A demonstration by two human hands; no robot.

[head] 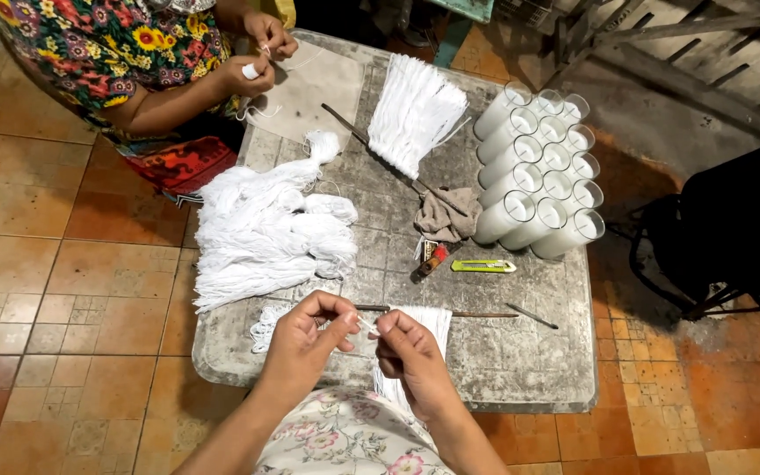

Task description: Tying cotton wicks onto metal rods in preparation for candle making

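At the table [521, 352] edge, the left hand [305, 339] and right hand [411, 352] each pinch one white string [364, 325], beside a yarn pile [266, 233].

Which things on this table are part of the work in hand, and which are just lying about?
In use:
left hand and right hand pinching a white string
thin rod hung with strings
heap of white strings

Lying about:
yellow utility knife
grey rag
stacked white candles
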